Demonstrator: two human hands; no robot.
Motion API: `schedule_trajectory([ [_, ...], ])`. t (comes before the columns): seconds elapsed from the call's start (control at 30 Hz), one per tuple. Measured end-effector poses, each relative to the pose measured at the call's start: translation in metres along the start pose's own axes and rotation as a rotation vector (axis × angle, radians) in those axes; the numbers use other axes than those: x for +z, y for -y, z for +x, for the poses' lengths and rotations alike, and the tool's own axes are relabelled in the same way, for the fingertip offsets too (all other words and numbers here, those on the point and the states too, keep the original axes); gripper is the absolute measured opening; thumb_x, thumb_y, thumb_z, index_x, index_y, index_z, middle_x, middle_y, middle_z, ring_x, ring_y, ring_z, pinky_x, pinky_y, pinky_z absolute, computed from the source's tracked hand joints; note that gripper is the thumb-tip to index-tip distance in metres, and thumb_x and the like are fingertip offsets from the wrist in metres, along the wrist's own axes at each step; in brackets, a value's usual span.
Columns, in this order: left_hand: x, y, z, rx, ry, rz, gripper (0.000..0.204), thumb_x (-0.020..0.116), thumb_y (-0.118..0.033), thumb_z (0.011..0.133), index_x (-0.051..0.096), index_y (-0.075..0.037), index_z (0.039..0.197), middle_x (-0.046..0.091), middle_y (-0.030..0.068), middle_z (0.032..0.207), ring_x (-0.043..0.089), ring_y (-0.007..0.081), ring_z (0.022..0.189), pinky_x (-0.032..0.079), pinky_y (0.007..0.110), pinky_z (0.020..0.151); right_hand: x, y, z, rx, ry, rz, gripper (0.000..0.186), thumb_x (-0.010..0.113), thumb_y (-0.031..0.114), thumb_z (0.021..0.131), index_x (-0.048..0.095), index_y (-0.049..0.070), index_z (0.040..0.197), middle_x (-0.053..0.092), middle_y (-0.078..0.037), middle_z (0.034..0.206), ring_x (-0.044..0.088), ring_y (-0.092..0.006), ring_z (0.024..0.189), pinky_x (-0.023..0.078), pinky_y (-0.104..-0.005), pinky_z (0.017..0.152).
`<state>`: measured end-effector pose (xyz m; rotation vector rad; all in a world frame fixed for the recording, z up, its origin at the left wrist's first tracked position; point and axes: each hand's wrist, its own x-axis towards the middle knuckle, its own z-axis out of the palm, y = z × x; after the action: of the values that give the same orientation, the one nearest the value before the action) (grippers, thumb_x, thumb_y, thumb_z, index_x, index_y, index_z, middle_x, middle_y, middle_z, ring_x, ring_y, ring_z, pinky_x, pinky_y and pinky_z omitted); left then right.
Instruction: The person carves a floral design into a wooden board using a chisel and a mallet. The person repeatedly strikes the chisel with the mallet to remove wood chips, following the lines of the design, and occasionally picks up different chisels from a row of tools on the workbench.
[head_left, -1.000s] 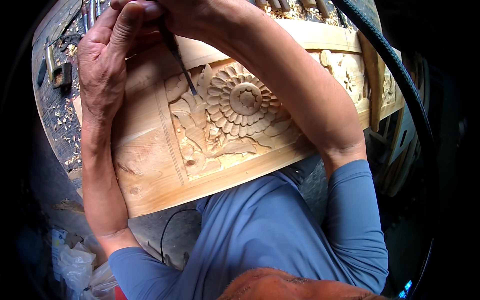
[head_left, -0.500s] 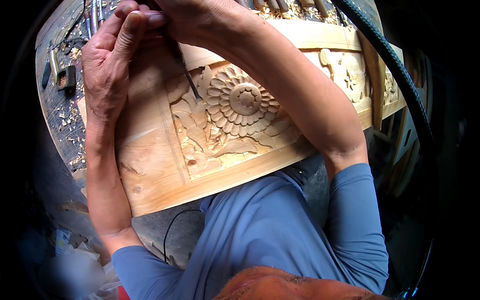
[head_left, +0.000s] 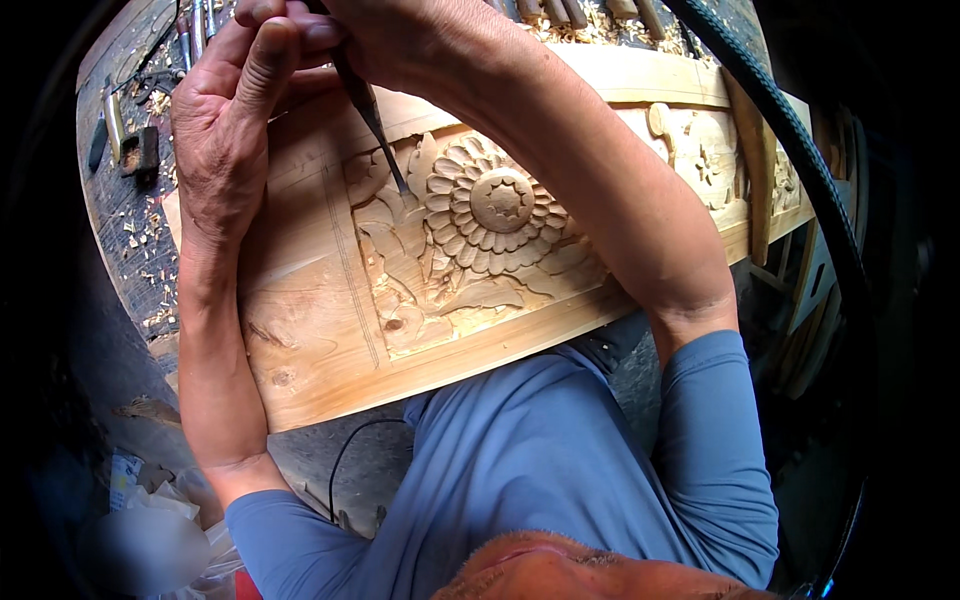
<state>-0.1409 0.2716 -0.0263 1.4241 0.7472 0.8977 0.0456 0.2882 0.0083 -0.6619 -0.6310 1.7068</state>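
Note:
My right hand point(head_left: 385, 40), at the top, is closed round a carving chisel point(head_left: 378, 130). Its slim dark blade slants down to the right, and the tip touches the carved leaf area left of a round flower relief point(head_left: 500, 200). Most of the handle is hidden by my hands. Close beside it, my left hand point(head_left: 225, 120) has its thumb raised and fingers bent against the right hand; what they grip, if anything, is hidden. The pale wooden panel point(head_left: 310, 345) lies under both arms, with pencil lines left of the carving.
On the dark workbench point(head_left: 115, 225) lie wood shavings, a hammer-like tool with a dark block head point(head_left: 138, 153) and several tool handles point(head_left: 565, 12) along the top. A wooden strip point(head_left: 755, 160) crosses the panel at right. A thick braided cable point(head_left: 800, 140) hangs nearby.
The chisel tip has moved slightly up across the carving and more of its shaft shows. The whole view has shifted a little; both hands keep nearly the same pose.

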Motion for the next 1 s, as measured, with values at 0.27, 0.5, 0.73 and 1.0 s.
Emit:
schedule_trajectory([
  [0.27, 0.007, -0.005, -0.001, -0.065, -0.042, 0.050, 0.048, 0.059, -0.044, 0.109, 0.068, -0.003, 0.132, 0.077, 0.0083, 0.114, 0.077, 0.0200, 0.103, 0.061, 0.035, 0.098, -0.001, -0.001, 0.001, 0.002, -0.002, -0.003, 0.041, 0.047, 0.046, 0.114, 0.051, 0.013, 0.090, 0.048, 0.002, 0.070, 0.042, -0.0074, 0.049, 0.029, -0.0227, 0.038],
  [0.5, 0.012, -0.008, 0.002, 0.002, -0.014, 0.073, 0.044, 0.059, -0.041, 0.109, 0.069, -0.004, 0.131, 0.077, 0.0075, 0.112, 0.076, 0.0187, 0.104, 0.060, 0.034, 0.099, 0.000, -0.003, -0.004, 0.001, -0.007, -0.005, 0.041, 0.047, 0.046, 0.114, 0.051, 0.014, 0.090, 0.048, 0.002, 0.071, 0.043, -0.0075, 0.049, 0.029, -0.0228, 0.038],
  [0.73, 0.012, -0.003, 0.002, 0.000, -0.081, 0.120, 0.043, 0.061, -0.042, 0.108, 0.069, -0.006, 0.131, 0.078, 0.0058, 0.112, 0.077, 0.0159, 0.102, 0.060, 0.032, 0.098, 0.000, 0.000, -0.006, -0.005, -0.006, 0.006, 0.041, 0.047, 0.046, 0.114, 0.051, 0.014, 0.090, 0.048, 0.002, 0.071, 0.043, -0.0077, 0.050, 0.029, -0.0228, 0.039],
  [1.0, 0.021, -0.018, -0.002, -0.060, -0.092, 0.119, 0.047, 0.064, -0.043, 0.106, 0.066, -0.007, 0.137, 0.078, 0.0050, 0.113, 0.078, 0.0173, 0.101, 0.062, 0.031, 0.093, -0.001, 0.000, -0.003, -0.022, -0.007, 0.020, 0.040, 0.048, 0.046, 0.114, 0.051, 0.014, 0.090, 0.048, 0.002, 0.071, 0.043, -0.0078, 0.050, 0.029, -0.0228, 0.039],
])
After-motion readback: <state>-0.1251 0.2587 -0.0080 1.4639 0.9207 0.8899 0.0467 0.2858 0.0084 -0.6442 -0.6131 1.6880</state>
